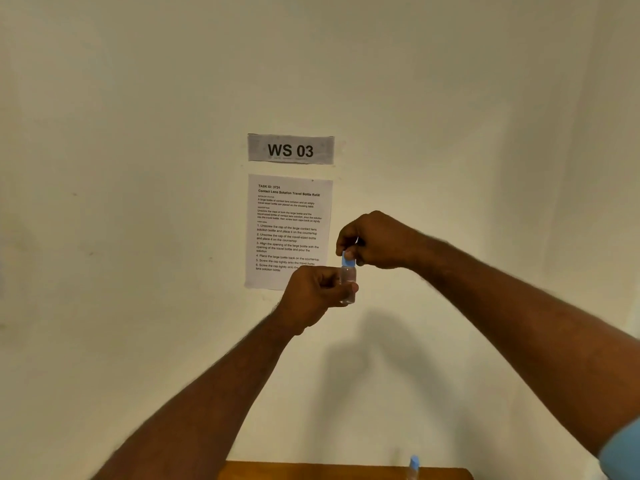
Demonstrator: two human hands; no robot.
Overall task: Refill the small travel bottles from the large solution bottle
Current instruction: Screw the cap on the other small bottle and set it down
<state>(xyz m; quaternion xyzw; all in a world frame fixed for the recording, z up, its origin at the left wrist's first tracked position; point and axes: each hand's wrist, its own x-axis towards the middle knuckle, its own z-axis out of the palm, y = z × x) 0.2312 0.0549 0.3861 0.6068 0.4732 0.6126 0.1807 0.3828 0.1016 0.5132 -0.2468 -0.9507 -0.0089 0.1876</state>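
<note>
A small clear travel bottle (347,279) is held upright in mid-air in front of the wall. My left hand (311,294) grips its body from the left, thumb across the front. My right hand (375,241) comes from above and pinches the bottle's light blue cap (347,260), which sits on the neck. Another bottle with a light blue cap (414,466) stands at the bottom edge of the view, mostly cut off. The large solution bottle is out of view.
A wooden tabletop (311,472) shows as a thin strip at the bottom. On the cream wall hang a "WS 03" sign (291,149) and a printed task sheet (287,230), partly hidden by my left hand.
</note>
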